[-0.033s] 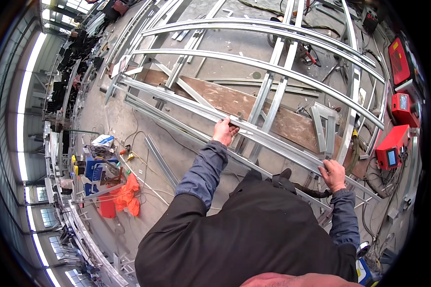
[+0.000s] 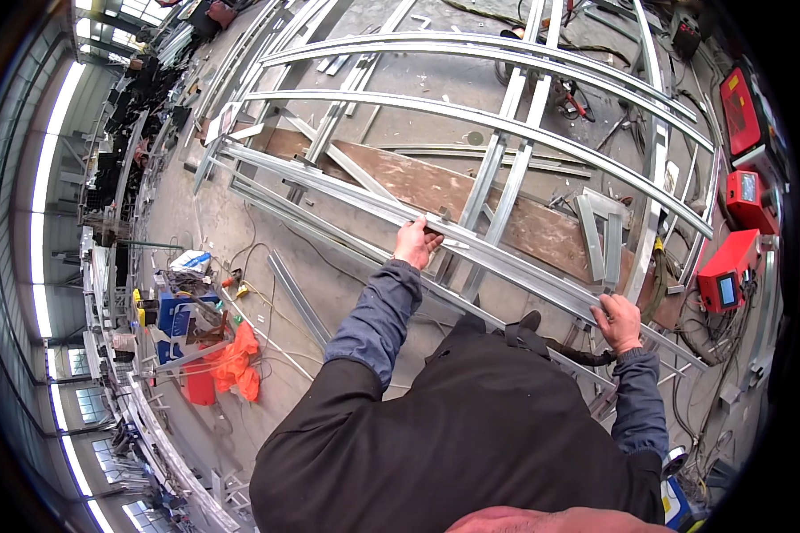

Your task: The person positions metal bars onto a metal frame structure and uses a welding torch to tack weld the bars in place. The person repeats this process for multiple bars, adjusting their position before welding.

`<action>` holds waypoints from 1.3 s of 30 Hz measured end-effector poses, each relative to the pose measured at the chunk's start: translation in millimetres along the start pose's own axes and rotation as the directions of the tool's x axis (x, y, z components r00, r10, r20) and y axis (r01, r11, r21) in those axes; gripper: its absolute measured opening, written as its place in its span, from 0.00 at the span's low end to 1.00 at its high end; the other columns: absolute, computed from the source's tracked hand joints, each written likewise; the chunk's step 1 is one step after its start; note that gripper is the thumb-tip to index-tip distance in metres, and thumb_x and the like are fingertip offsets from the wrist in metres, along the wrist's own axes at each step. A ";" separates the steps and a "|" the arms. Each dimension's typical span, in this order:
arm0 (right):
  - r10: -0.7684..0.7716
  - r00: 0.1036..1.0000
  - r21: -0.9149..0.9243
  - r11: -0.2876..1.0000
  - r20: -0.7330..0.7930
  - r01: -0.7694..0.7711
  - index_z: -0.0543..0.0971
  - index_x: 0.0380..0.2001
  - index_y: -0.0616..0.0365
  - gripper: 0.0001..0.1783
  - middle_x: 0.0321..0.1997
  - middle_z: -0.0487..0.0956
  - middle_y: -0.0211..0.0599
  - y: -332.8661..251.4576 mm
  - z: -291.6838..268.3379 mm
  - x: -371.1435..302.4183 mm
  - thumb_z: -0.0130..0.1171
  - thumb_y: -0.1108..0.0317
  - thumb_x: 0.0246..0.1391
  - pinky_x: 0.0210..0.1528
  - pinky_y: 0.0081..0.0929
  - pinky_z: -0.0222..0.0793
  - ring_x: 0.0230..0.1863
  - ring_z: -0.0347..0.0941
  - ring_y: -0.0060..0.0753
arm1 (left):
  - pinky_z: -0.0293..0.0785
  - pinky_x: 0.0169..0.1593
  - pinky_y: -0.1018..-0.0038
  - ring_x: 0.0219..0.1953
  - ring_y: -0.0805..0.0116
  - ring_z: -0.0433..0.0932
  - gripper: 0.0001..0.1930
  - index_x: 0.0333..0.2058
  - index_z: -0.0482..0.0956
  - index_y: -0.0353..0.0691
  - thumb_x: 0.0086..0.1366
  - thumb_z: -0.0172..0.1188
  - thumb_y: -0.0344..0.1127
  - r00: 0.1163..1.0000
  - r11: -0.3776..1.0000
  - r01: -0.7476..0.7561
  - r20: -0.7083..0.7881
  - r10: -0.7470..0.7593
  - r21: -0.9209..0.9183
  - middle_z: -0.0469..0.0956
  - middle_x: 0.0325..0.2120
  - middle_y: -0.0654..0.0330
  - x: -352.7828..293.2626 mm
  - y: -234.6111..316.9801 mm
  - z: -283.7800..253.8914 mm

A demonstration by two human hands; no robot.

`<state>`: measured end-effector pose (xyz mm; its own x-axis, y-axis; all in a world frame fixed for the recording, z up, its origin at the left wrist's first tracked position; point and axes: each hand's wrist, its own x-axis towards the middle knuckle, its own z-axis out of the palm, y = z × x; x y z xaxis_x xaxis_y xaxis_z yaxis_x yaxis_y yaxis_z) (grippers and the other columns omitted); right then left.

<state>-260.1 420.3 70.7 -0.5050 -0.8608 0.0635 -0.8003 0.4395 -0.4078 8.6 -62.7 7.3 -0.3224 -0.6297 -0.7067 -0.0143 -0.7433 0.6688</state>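
Two hands [image 2: 415, 244] grip steel rail [image 2: 507, 258].

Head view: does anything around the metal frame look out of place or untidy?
Mostly untidy. An orange cloth lies crumpled on the floor, and cables trail loosely there. Both hands, left and right, grip a long metal rail lying askew across the frame.

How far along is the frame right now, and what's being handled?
Done: curved rails and uprights of the metal frame lie laid out over the wooden board. In hand: left hand and right hand both grip one long steel channel. Left: a loose channel still lies on the floor.
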 end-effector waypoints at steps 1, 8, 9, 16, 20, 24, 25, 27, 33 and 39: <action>-0.001 1.000 0.005 1.000 -0.001 0.001 0.84 0.42 0.50 0.16 0.30 0.76 0.38 1.4 1.8 0.8 0.74 0.52 0.59 0.36 0.48 0.72 0.35 0.78 0.50 | 0.86 0.50 0.56 0.47 0.53 0.86 0.13 0.56 0.70 0.38 0.85 0.53 0.42 1.000 1.000 0.005 0.000 -0.005 0.002 0.82 0.50 0.50 1.0 -0.2 -0.4; 0.008 1.000 -0.033 0.999 -0.026 -0.009 0.84 0.42 0.49 0.16 0.31 0.76 0.36 1.0 5.5 -13.4 0.75 0.52 0.59 0.36 0.47 0.71 0.34 0.77 0.49 | 0.88 0.38 0.64 0.41 0.55 0.91 0.22 0.51 0.75 0.24 0.77 0.64 0.43 1.000 0.883 -0.017 0.020 0.008 0.470 0.85 0.45 0.43 -12.1 24.0 11.8; -0.013 1.000 -0.032 0.999 -0.018 0.012 0.84 0.43 0.49 0.17 0.31 0.76 0.36 -3.0 8.3 -9.7 0.75 0.52 0.59 0.36 0.46 0.71 0.34 0.77 0.49 | 0.87 0.39 0.62 0.41 0.55 0.90 0.22 0.51 0.76 0.26 0.75 0.66 0.44 0.989 0.720 -0.086 -0.031 0.147 0.689 0.85 0.43 0.44 -1.7 22.8 -15.4; -0.017 1.000 -0.002 1.000 -0.010 0.017 0.85 0.45 0.53 0.16 0.36 0.78 0.38 -5.4 23.9 -8.7 0.73 0.55 0.61 0.42 0.45 0.73 0.40 0.77 0.50 | 0.72 0.65 0.51 0.59 0.47 0.78 0.27 0.60 0.81 0.45 0.66 0.74 0.45 0.419 -0.402 -0.550 0.659 0.625 0.732 0.81 0.52 0.53 -20.5 30.6 -34.3; 0.076 0.997 0.172 0.982 0.033 -0.081 0.87 0.44 0.56 0.12 0.38 0.81 0.41 -0.8 31.4 -7.8 0.70 0.60 0.64 0.45 0.44 0.74 0.42 0.76 0.52 | 0.68 0.69 0.51 0.62 0.49 0.76 0.24 0.58 0.84 0.47 0.66 0.75 0.47 0.478 -0.423 -0.661 0.782 0.399 0.620 0.81 0.56 0.56 -8.0 44.6 -47.1; 0.223 0.937 0.344 0.886 0.270 -0.310 0.89 0.41 0.59 0.10 0.41 0.85 0.45 13.3 43.3 -17.0 0.65 0.64 0.67 0.47 0.45 0.74 0.45 0.77 0.53 | 0.69 0.68 0.53 0.59 0.51 0.78 0.24 0.56 0.86 0.47 0.63 0.77 0.47 0.463 -0.548 -0.656 0.850 0.252 0.519 0.81 0.51 0.58 0.0 57.9 -45.4; 0.205 0.933 0.355 0.884 0.294 -0.306 0.89 0.42 0.59 0.11 0.42 0.85 0.46 18.1 42.3 -15.6 0.65 0.63 0.67 0.48 0.45 0.74 0.46 0.78 0.53 | 0.70 0.68 0.53 0.58 0.52 0.78 0.26 0.57 0.86 0.48 0.62 0.77 0.48 0.489 -0.513 -0.671 0.840 0.236 0.535 0.81 0.52 0.59 0.7 59.4 -49.5; 0.189 0.932 0.394 0.866 0.310 -0.306 0.90 0.44 0.59 0.13 0.43 0.86 0.47 19.4 33.7 -4.6 0.66 0.63 0.66 0.50 0.44 0.76 0.46 0.80 0.53 | 0.69 0.68 0.54 0.57 0.52 0.77 0.28 0.58 0.86 0.50 0.60 0.79 0.48 0.506 -0.465 -0.707 0.841 0.193 0.533 0.80 0.53 0.60 3.3 60.5 -56.8; 0.228 0.896 0.415 0.823 0.382 -0.386 0.91 0.47 0.59 0.13 0.44 0.87 0.49 12.4 27.9 3.3 0.65 0.66 0.64 0.53 0.39 0.78 0.47 0.83 0.51 | 0.70 0.66 0.57 0.58 0.55 0.77 0.27 0.59 0.87 0.53 0.59 0.77 0.37 0.486 -0.498 -0.717 0.862 0.145 0.488 0.81 0.52 0.61 4.6 65.6 -53.0; 0.271 0.886 0.404 0.813 0.376 -0.420 0.91 0.45 0.61 0.12 0.44 0.89 0.46 6.5 26.5 7.2 0.68 0.68 0.61 0.52 0.37 0.77 0.46 0.82 0.46 | 0.70 0.65 0.58 0.58 0.58 0.77 0.25 0.55 0.88 0.55 0.57 0.79 0.37 0.474 -0.510 -0.705 0.862 0.179 0.494 0.81 0.48 0.65 7.8 67.7 -53.5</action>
<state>-260.4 410.2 44.3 -0.5427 -0.7404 -0.3965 -0.3077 0.6145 -0.7264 55.8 -130.0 34.7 -0.9713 -0.2372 -0.0166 -0.2327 0.9340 0.2710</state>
